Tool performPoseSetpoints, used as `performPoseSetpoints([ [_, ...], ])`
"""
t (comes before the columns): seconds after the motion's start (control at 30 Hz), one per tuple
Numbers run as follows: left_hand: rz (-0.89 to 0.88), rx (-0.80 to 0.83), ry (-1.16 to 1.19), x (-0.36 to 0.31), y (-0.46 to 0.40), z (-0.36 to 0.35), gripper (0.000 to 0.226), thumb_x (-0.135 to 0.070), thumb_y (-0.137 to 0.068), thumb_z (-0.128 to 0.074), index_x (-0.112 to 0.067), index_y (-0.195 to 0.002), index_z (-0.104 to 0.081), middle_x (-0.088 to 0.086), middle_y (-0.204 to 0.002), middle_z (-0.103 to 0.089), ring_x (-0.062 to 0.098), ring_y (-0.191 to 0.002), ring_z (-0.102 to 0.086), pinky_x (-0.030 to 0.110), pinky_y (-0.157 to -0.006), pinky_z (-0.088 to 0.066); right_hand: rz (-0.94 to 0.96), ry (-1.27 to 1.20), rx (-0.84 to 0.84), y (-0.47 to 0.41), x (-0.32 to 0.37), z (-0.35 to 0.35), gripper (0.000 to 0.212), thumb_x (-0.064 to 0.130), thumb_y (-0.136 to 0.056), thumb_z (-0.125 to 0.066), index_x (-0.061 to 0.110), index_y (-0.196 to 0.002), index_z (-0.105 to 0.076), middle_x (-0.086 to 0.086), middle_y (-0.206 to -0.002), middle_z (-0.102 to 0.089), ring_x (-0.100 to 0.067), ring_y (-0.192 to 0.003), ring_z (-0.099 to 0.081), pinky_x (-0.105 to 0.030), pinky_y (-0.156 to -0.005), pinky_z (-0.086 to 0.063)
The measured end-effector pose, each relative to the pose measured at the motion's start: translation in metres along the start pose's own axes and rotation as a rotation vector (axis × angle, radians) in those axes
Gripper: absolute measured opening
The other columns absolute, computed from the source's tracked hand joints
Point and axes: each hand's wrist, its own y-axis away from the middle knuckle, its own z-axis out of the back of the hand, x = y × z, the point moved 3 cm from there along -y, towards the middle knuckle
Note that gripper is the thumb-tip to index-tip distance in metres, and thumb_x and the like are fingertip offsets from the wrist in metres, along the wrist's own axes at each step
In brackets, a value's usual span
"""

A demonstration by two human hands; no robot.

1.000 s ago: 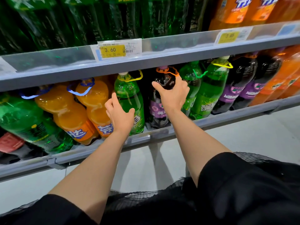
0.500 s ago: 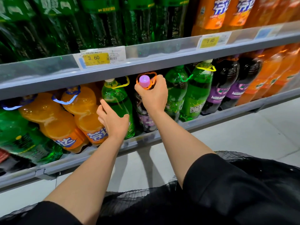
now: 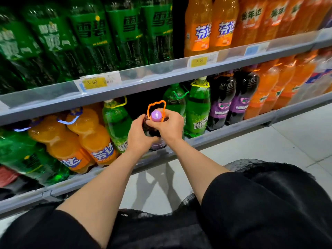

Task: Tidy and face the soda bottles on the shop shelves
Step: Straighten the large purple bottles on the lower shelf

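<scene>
A dark grape soda bottle (image 3: 156,115) with a purple cap and an orange carry loop leans out toward me at the front of the lower shelf (image 3: 206,139). My right hand (image 3: 168,127) grips its neck just below the cap. My left hand (image 3: 139,134) wraps the bottle's shoulder from the left. Most of the bottle's body and purple label is hidden behind both hands. A green soda bottle (image 3: 116,123) stands right beside my left hand.
Orange bottles (image 3: 86,137) lean over at the left of the lower shelf, beside tilted green ones (image 3: 23,155). Green (image 3: 197,108), two dark grape (image 3: 231,99) and orange bottles stand to the right. The upper shelf (image 3: 143,81) holds green and orange bottles with yellow price tags.
My right hand pulled the grape bottle forward so its purple cap faces me. My left hand left the green bottle and took hold of the grape bottle.
</scene>
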Motion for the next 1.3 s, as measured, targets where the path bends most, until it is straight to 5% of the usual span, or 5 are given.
performPoseSetpoints([
  [0.37,-0.116,0.117,0.094,-0.023,-0.017,-0.010,0.126,-0.028,-0.049,-0.096,-0.018,-0.152,-0.023,0.000,-0.153,-0.033,0.017,-0.141,-0.032,0.033,-0.115,-0.029,-0.020,0.195,-0.079,-0.035,0.032,0.048,0.036,0.051,-0.056,-0.086,0.020,-0.069,-0.074,0.004,-0.062,-0.068,-0.010,-0.058,-0.057,-0.030,-0.058,-0.045],
  [0.6,-0.182,0.005,0.062,-0.048,-0.032,-0.022,0.103,-0.051,-0.042,-0.084,-0.040,-0.132,-0.035,-0.005,-0.119,-0.059,0.019,-0.112,-0.056,0.038,-0.092,-0.049,-0.057,0.200,0.070,-0.075,0.045,0.058,0.059,0.057,-0.043,-0.085,0.003,-0.060,-0.067,-0.003,-0.052,-0.058,-0.015,-0.052,-0.051,-0.035,-0.052,-0.042],
  [0.77,-0.068,-0.064,0.075,-0.050,-0.015,-0.049,0.101,-0.047,-0.045,-0.087,-0.034,-0.133,-0.039,-0.001,-0.114,-0.063,0.023,-0.108,-0.059,0.037,-0.090,-0.049,-0.325,0.012,0.409,-0.089,0.029,0.097,0.052,0.025,-0.061,-0.088,0.000,-0.102,-0.069,-0.011,-0.094,-0.073,-0.018,-0.084,-0.066,-0.038,-0.075,-0.052],
  [1.03,0.077,-0.093,0.150,-0.036,-0.004,-0.083,0.106,-0.047,-0.042,-0.090,-0.037,-0.134,-0.037,-0.004,-0.121,-0.060,0.021,-0.114,-0.055,0.034,-0.095,-0.044,-0.312,0.163,0.258,-0.136,-0.018,0.159,0.079,-0.001,-0.077,-0.074,0.001,-0.145,-0.034,-0.010,-0.130,-0.050,-0.018,-0.104,-0.055,-0.028,-0.085,-0.045],
  [1.3,0.178,-0.144,0.108,0.004,-0.004,-0.107,0.110,-0.038,-0.042,-0.092,-0.031,-0.137,-0.037,-0.001,-0.124,-0.056,0.021,-0.118,-0.051,0.033,-0.094,-0.042,-0.163,0.270,0.233,-0.173,-0.042,0.121,0.059,0.016,-0.065,-0.087,0.016,-0.111,-0.050,-0.008,-0.114,-0.061,-0.025,-0.106,-0.059,-0.043,-0.096,-0.048],
])
